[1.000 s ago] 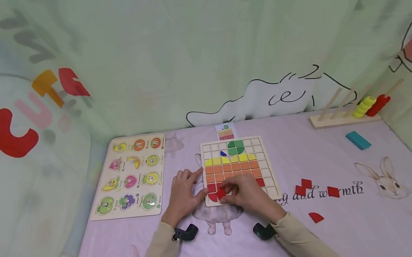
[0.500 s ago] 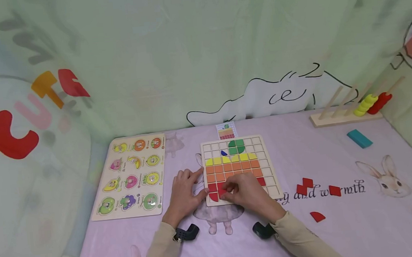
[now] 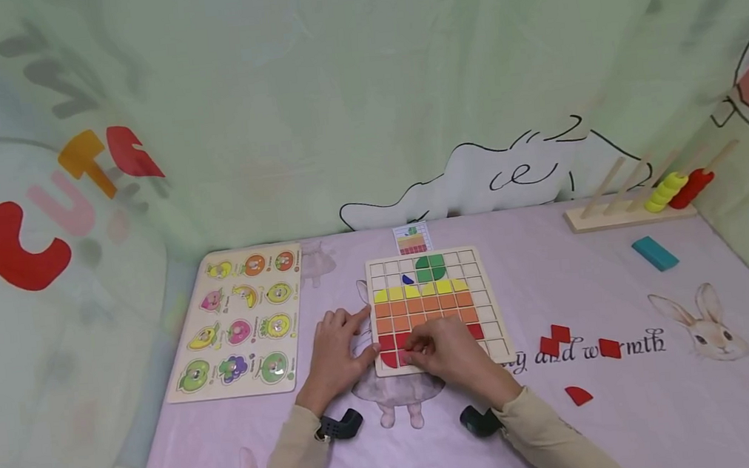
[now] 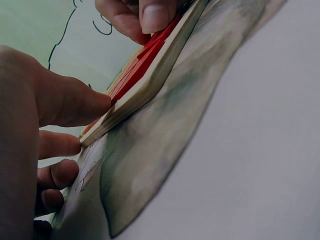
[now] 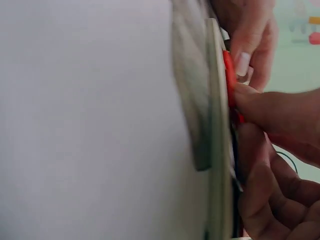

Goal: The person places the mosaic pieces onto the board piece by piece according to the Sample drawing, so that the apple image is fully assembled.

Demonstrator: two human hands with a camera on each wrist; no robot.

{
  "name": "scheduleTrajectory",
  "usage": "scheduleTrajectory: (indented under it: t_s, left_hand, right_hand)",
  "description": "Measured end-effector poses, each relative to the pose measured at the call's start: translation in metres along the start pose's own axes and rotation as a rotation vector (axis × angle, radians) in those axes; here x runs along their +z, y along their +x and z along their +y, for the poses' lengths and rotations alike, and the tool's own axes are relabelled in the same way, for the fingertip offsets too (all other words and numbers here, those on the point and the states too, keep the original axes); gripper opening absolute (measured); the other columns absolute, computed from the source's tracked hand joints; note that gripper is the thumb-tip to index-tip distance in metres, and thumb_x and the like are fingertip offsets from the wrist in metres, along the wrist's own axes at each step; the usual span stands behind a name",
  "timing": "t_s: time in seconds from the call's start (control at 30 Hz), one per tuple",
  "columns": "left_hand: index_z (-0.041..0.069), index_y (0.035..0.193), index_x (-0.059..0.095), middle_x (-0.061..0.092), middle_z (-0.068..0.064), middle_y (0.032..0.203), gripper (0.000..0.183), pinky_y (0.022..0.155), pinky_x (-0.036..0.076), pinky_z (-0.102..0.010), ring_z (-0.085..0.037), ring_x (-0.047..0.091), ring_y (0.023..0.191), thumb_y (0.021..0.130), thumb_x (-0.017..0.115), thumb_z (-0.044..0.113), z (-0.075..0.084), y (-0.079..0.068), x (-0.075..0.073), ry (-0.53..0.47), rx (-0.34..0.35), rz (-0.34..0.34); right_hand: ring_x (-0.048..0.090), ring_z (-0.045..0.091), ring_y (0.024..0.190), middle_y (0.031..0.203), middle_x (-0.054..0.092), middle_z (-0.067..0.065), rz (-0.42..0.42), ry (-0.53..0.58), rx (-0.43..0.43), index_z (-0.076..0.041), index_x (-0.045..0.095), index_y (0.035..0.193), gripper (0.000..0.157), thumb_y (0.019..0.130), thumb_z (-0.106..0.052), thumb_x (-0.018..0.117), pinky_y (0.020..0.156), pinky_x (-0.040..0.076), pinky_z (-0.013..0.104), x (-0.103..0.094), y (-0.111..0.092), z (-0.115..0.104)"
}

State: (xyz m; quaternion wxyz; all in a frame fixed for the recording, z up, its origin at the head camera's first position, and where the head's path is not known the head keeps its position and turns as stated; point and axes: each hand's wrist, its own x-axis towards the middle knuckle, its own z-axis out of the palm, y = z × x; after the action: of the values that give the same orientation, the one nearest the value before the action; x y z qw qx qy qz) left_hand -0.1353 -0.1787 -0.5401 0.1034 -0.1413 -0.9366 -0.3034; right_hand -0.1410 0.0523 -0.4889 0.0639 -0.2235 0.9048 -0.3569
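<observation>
A square wooden grid board (image 3: 498, 343) holds rows of coloured tiles: green and blue at the top, then yellow, orange and red. My left hand (image 3: 335, 353) is at the board's left edge, thumb and forefinger extended against it. In the bottom row sits a rounded red tile (image 3: 389, 360). Beside it, my right hand (image 3: 450, 350) has thumb and fingertips on another red tile (image 3: 407, 357), and part of the red row is hidden beneath that hand. The right wrist view shows the thumb pressed to red tiles (image 5: 229, 75).
Several loose red tiles (image 3: 610, 349) lie right of the board. A pattern card (image 3: 411, 239) stands behind it. On the left is a fruit puzzle board (image 3: 231, 321). At the right are a teal block (image 3: 655, 254) and a peg rack (image 3: 634, 215) with beads.
My right hand has brought the red tile down into the second cell of the bottom row, where it now lies flatter. The left hand keeps its place at the board's edge.
</observation>
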Motion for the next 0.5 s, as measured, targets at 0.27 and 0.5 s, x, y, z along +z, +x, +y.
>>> scheduleTrajectory:
  t_s: [0.27,0.5]
  left_hand:
    - [0.010,0.145,0.066,0.054,-0.003,0.092,0.064,0.082,0.035,-0.039,-0.021,0.042,0.089,0.085,0.075,0.032,0.0004,-0.0001,-0.0007,-0.005,-0.008,0.001]
    - [0.010,0.145,0.066,0.053,-0.002,0.092,0.065,0.082,0.034,-0.038,-0.020,0.041,0.089,0.085,0.074,0.033,-0.0012,-0.0010,0.0008,-0.006,-0.008,0.000]
  right_hand:
    - [0.058,0.002,0.060,0.068,0.069,-0.007,0.031,0.011,0.056,-0.011,0.079,0.080,0.013,0.082,-0.014,0.091,0.056,0.049,0.020,0.0035,-0.0004,-0.0029]
    - [0.061,0.004,0.063,0.074,0.072,-0.005,-0.014,0.066,0.055,-0.009,0.080,0.087,0.012,0.083,-0.014,0.090,0.058,0.051,0.021,-0.0060,-0.0059,-0.0049]
